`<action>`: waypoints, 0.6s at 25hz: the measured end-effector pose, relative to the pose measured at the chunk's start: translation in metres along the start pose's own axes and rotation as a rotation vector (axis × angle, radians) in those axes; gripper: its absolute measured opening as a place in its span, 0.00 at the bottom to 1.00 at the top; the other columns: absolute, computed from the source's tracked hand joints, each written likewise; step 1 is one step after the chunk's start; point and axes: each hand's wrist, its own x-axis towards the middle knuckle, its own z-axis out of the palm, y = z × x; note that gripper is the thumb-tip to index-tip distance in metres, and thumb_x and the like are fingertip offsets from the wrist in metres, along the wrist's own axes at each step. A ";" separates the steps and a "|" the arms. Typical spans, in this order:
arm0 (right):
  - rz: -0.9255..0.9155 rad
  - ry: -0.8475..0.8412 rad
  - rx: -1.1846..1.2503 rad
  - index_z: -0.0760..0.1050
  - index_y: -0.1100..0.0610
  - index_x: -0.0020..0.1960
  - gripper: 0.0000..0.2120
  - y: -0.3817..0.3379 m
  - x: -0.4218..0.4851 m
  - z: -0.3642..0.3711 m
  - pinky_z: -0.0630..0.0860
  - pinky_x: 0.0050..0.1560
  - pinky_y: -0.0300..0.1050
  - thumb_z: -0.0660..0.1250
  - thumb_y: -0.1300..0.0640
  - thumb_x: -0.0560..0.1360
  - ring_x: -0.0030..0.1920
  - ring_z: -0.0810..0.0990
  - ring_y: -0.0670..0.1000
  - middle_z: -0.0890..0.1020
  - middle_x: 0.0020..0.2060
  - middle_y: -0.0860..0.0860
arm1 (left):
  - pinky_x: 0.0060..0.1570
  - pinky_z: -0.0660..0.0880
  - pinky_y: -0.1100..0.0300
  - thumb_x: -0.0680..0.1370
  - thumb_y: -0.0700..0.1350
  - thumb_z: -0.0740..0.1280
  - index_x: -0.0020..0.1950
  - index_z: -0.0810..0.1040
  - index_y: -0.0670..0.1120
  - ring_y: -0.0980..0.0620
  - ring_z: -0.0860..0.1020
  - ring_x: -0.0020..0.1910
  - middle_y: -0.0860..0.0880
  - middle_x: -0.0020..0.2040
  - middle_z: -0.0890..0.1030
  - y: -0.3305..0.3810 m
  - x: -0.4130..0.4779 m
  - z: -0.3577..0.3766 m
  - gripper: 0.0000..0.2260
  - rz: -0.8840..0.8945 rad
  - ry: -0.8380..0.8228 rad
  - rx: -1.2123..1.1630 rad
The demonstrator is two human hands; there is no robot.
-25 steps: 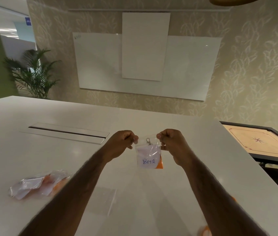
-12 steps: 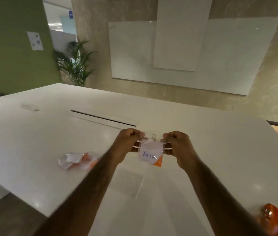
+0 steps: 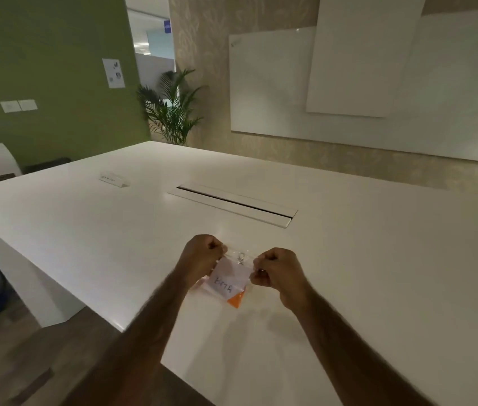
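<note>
Slightly tilted, pouch (image 3: 227, 284), mouth up, hanging

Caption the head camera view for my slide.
Left grip and right grip pinch the top of a small clear plastic bag holding a white label, over a white table.

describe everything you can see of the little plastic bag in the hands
The plastic bag is small, clear and soft-looking. Inside are a white slip with blurred blue handwriting, an orange piece at the lower corner and a small metal clasp near the top. It hangs tilted over the white table, held by its top corners: the left hand pinches one, the right hand the other. Whether it is sealed cannot be told.
</note>
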 end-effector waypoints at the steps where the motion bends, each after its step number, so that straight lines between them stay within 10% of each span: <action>1: 0.014 0.007 -0.013 0.75 0.68 0.45 0.02 0.007 0.003 0.016 0.83 0.38 0.51 0.67 0.72 0.74 0.32 0.81 0.59 0.80 0.36 0.62 | 0.40 0.83 0.47 0.79 0.45 0.70 0.46 0.81 0.41 0.44 0.83 0.42 0.44 0.43 0.85 -0.012 0.004 -0.010 0.07 -0.016 -0.002 0.025; 15: 0.082 0.196 -0.207 0.75 0.67 0.43 0.03 0.045 0.032 0.088 0.85 0.37 0.53 0.69 0.70 0.73 0.34 0.81 0.56 0.80 0.38 0.62 | 0.39 0.72 0.62 0.79 0.50 0.67 0.45 0.79 0.50 0.52 0.79 0.46 0.52 0.46 0.81 -0.089 0.035 -0.025 0.06 0.030 0.041 0.263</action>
